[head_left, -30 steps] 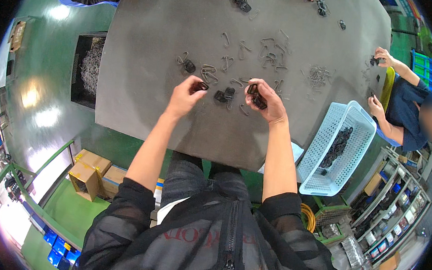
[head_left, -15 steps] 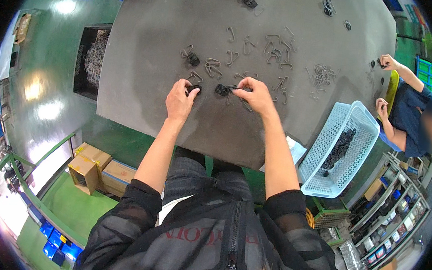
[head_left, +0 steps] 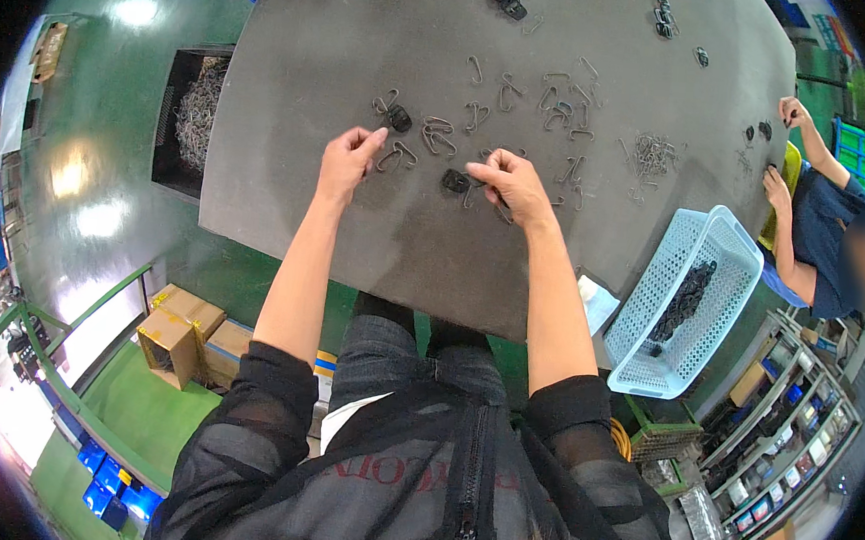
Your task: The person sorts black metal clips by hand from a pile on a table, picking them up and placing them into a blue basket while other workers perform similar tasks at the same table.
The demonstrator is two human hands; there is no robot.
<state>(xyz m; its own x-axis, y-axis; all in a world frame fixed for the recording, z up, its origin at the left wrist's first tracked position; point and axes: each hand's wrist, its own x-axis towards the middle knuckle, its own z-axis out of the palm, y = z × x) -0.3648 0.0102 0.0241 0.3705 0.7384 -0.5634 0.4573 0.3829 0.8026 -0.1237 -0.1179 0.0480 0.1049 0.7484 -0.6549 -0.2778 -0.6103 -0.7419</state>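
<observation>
My left hand (head_left: pixel 352 159) has its fingers and thumb pressed together; anything between them is hidden. It hovers just left of a small black part with a bent wire (head_left: pixel 399 119). A loose bent wire hook (head_left: pixel 396 157) lies beside its fingertips. My right hand (head_left: pixel 515 185) pinches at a small black part (head_left: pixel 456 180), which sticks out left of its fingertips. More bent wires (head_left: pixel 438 136) rest between and above the hands. Several others show partly under and beside the right hand.
Scattered wire hooks (head_left: pixel 564 109) and a wire heap (head_left: pixel 655 155) lie on the grey table (head_left: pixel 328 42). Right of me stands a light-blue basket (head_left: pixel 635 356) with black parts. A dark bin of wires (head_left: pixel 195 113) is at the left edge. A co-worker (head_left: pixel 807 216) sits at right.
My left hand has moved up and left; the black part that showed at its fingertips is out of sight. My right hand stays nearly in place. The view has shifted slightly.
</observation>
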